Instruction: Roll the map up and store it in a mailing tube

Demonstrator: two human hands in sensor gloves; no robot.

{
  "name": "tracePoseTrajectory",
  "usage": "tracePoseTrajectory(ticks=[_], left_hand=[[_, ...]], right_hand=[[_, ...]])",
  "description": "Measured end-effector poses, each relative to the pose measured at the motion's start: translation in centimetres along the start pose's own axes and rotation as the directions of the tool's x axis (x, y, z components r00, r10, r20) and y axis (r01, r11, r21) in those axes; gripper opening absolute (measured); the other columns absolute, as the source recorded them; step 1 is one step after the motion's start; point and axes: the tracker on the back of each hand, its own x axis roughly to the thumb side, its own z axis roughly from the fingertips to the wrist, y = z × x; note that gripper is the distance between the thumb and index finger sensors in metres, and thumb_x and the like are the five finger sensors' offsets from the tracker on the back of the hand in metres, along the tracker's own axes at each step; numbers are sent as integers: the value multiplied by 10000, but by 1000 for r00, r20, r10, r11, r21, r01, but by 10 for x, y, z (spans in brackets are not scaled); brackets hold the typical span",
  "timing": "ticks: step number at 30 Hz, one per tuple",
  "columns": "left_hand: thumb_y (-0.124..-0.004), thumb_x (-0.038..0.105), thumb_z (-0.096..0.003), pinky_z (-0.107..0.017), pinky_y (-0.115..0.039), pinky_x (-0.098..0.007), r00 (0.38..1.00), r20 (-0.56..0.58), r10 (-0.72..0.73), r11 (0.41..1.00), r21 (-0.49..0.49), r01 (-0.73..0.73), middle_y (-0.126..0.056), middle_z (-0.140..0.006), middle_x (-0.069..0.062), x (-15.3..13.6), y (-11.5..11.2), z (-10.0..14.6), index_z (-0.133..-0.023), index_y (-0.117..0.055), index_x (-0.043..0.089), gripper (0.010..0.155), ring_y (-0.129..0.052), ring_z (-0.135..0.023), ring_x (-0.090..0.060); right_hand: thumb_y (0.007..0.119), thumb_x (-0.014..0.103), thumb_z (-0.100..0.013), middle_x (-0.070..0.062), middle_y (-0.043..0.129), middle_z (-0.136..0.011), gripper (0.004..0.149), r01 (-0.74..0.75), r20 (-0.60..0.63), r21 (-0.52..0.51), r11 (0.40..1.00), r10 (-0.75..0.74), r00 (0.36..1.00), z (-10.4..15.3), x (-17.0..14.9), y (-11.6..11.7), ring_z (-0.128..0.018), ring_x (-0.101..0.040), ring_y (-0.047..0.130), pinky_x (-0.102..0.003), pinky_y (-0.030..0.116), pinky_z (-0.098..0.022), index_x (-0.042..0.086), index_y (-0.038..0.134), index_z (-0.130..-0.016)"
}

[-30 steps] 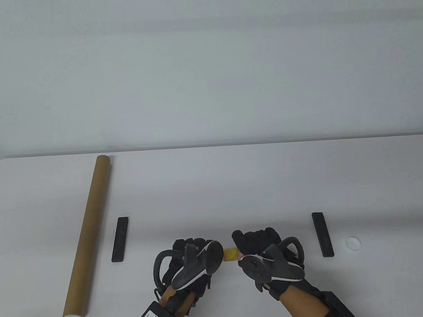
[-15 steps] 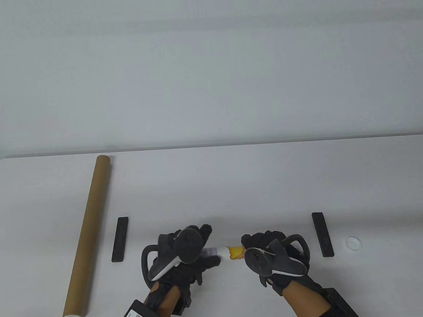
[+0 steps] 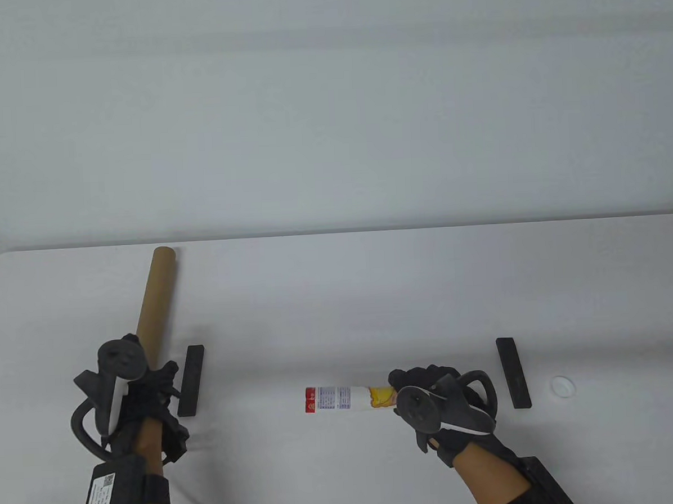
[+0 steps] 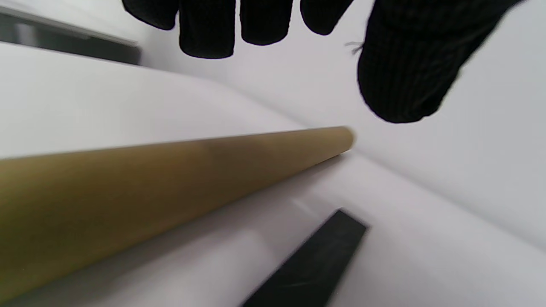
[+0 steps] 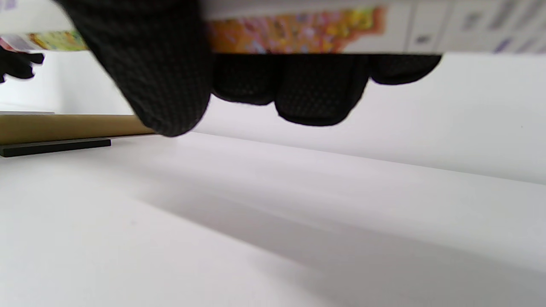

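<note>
step: map rolled, fetching tube | right hand [image 3: 435,407] grips rolled printed paper map [image 3: 338,399] above table | left hand [image 3: 138,395] fingers spread over long brown cardboard mailing tube [image 3: 155,295] | next: grasp tube, align mouth

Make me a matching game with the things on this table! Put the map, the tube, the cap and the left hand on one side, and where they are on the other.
Things:
1. map
2. tube
3. cap
4. left hand

Places:
A. lying alone near the table's right edge
B. over the tube, fingers spread
C. rolled up, held in the right hand
D. lying along the table's left side

Pairs: 1-C, 2-D, 3-A, 4-B
</note>
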Motion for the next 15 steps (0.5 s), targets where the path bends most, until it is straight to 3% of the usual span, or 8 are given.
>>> tracePoseTrajectory(ticks=[5, 9, 12, 14, 15], left_hand=[[-890, 658, -386, -805, -556, -515, 986, -124, -111, 991, -93, 100, -443, -1181, -3, -17, -29, -22, -1088, -330, 416, 930, -652, -1074, -349], [-890, 653, -389, -791, -596, -505, 968, -156, -195, 976, -131, 175, -509, -1163, -10, -18, -44, -30, -1090, -312, 398, 943, -707, -1052, -329], [-880, 589, -426, -790, -616, -482, 940, -191, -283, 954, -157, 255, -568, -1129, 6, -16, -51, -35, -1085, -270, 386, 920, -749, -1031, -283], [-894, 516, -436, -764, -669, -480, 948, -191, -253, 966, -112, 235, -656, -1078, 6, -16, -51, -37, -1082, -344, 370, 861, -795, -994, -286], [-894, 492, -446, -749, -694, -479, 950, -195, -245, 965, -140, 220, -644, -1071, -3, -17, -50, -38, -1080, -340, 362, 852, -786, -984, -301]], right_hand=[[954, 392, -463, -32, 921, -693, 579, 10, -4, 4, 1000, -10, 1000, 0, -2, 0, -551, -297, 987, -571, 762, -541, 119, 795, -948], [953, 393, -463, -33, 921, -692, 580, 14, -7, 5, 1000, -14, 1000, 0, -3, 0, -549, -301, 987, -576, 759, -540, 120, 795, -949], [953, 392, -463, -33, 921, -692, 580, 18, -6, 4, 1000, -18, 1000, 0, -3, 0, -549, -299, 988, -573, 761, -541, 119, 794, -949], [952, 395, -463, -34, 921, -692, 581, 22, -5, 3, 1000, -21, 1000, 0, -3, 0, -548, -301, 987, -576, 758, -540, 120, 794, -949], [955, 390, -462, -33, 922, -692, 580, 24, -6, 2, 1000, -24, 1000, 0, -4, 0, -549, -299, 988, -572, 761, -541, 118, 796, -949]])
